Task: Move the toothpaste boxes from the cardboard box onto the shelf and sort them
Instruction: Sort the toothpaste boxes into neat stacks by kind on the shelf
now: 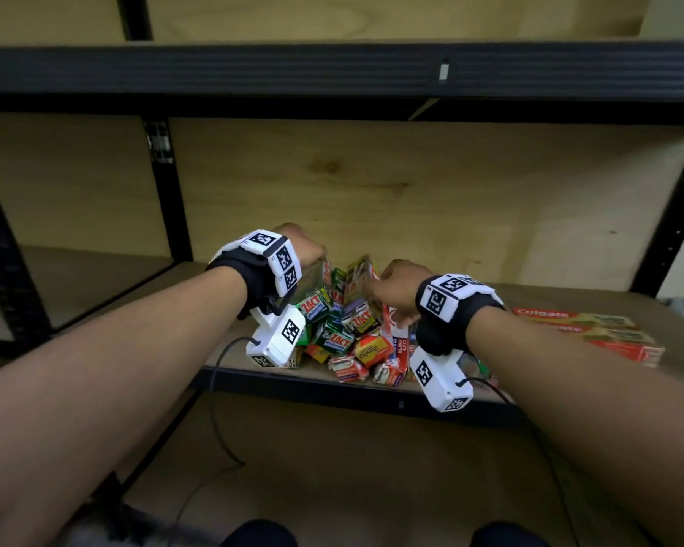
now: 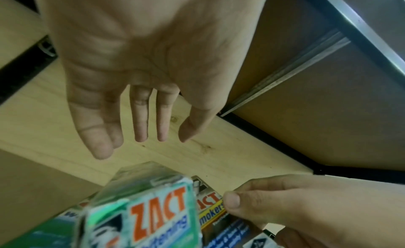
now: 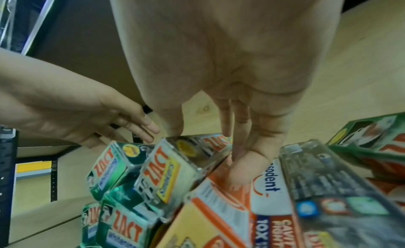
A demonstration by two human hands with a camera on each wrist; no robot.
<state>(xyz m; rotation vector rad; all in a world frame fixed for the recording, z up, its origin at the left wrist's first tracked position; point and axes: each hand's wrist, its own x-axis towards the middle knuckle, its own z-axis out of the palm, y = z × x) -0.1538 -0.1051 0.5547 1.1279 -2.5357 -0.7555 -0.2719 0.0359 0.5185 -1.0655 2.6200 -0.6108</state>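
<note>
A jumbled pile of toothpaste boxes [image 1: 344,333] lies on the wooden shelf [image 1: 593,300]. My right hand [image 1: 391,286] [image 3: 252,139] grips a yellow-labelled ZACT smokers box [image 3: 162,175] [image 2: 211,212] in the pile, thumb on one side and fingers down its other side against a Pepsodent box [image 3: 267,182]. My left hand [image 1: 305,246] [image 2: 140,127] hovers above the pile with straight fingers and holds nothing. A green ZACT whitening box [image 2: 153,217] [image 3: 105,168] lies just below it. The cardboard box is out of view.
Several long red Colgate boxes [image 1: 569,325] lie side by side on the shelf to the right of the pile. Black uprights [image 1: 166,199] and the upper shelf beam [image 1: 332,69] frame the bay. Cables [image 1: 218,420] hang from both wrist cameras over the shelf's front edge.
</note>
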